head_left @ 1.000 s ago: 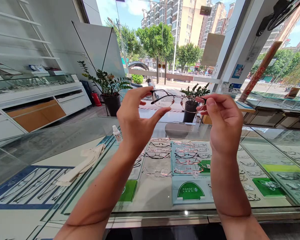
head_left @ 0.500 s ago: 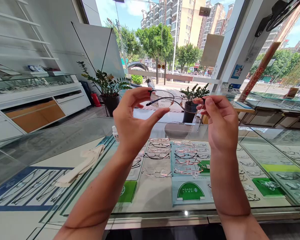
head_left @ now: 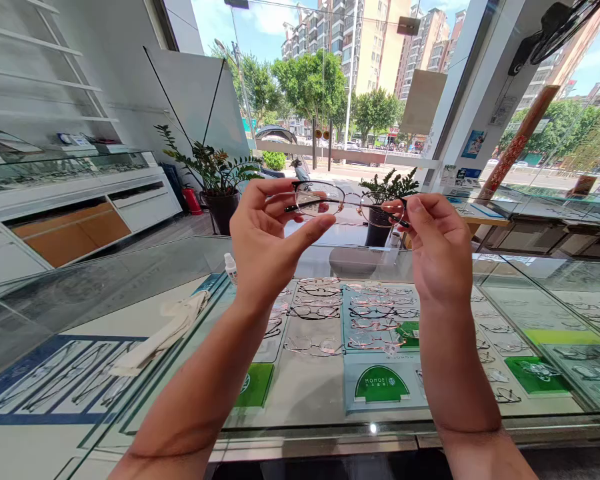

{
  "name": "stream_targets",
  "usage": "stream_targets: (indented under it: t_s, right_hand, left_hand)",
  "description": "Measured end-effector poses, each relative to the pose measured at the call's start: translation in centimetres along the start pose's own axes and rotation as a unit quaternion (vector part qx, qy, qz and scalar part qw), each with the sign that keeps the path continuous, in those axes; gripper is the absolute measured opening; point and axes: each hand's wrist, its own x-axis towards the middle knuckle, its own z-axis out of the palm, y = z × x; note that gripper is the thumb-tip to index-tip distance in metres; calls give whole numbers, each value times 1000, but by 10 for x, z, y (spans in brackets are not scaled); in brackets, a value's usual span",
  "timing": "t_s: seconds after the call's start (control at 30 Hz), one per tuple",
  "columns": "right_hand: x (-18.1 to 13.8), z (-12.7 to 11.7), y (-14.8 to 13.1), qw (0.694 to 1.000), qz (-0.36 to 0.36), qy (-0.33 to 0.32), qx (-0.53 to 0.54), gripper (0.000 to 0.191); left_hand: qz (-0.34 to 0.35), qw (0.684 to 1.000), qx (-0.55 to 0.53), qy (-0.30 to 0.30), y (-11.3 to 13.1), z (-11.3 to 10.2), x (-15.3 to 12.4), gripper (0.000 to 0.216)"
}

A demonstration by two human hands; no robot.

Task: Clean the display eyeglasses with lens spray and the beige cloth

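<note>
Both my hands hold up a pair of eyeglasses [head_left: 351, 198] above the glass counter, facing the window. The thin rims are dark on top, and the folded temples cross behind the lenses. My left hand [head_left: 270, 243] is curved round the left lens, with its fingers at the upper corner and behind, and its thumb near the lower rim. My right hand [head_left: 441, 243] pinches the right end of the frame between thumb and fingers. Below, rows of other eyeglasses [head_left: 315, 311] lie inside the glass display case [head_left: 310, 393].
On the counter at the left lie a beige cloth [head_left: 167, 333] and a small white bottle [head_left: 231, 268]. A stool [head_left: 353, 260] stands beyond the counter. Potted plants [head_left: 223, 210] are near the window, and another display cabinet [head_left: 90, 213] is at the far left.
The eyeglasses have turned slightly, so the frame is more level and the temples cross behind both lenses. My right hand has shifted a little to the left.
</note>
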Motion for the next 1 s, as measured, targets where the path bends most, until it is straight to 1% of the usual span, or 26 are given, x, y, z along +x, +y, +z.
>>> stream_targets:
  t_s: [0.17, 0.37, 0.5, 0.57, 0.67, 0.77, 0.87, 0.93, 1.0]
  right_hand:
    - [-1, 1, -7, 998, 19, 1, 67, 21]
    - [-1, -1, -9, 998, 28, -20, 47, 28]
    - [-1, 1, -14, 996, 49, -4, 72, 25]
    - [-1, 2, -14, 996, 55, -3, 77, 24]
    - [1, 2, -9, 996, 60, -22, 58, 26]
    - [2, 0, -2, 997, 63, -44, 26, 27]
    - [3, -1, 2, 996, 79, -43, 23, 25]
    - [3, 0, 1, 994, 94, -36, 30, 25]
    - [3, 2, -2, 993, 105, -29, 38, 24]
  left_hand:
    - [-24, 997, -75, -10, -6, 4, 4, 70]
    - [-81, 990, -120, -6, -2, 6, 3, 67]
    - [-104, 986, -130, -5, -4, 7, 4, 68]
    - [-102, 986, -129, 1, -5, 8, 3, 69]
    - [-83, 989, -118, 18, -1, 10, 0, 66]
    - [-47, 995, -81, 40, 7, 12, -6, 61]
    - [-13, 997, -30, 67, 15, 13, -11, 59]
    - [-11, 997, -3, 76, 19, 14, -12, 63]
    - [-31, 997, -3, 71, 22, 15, -13, 70]
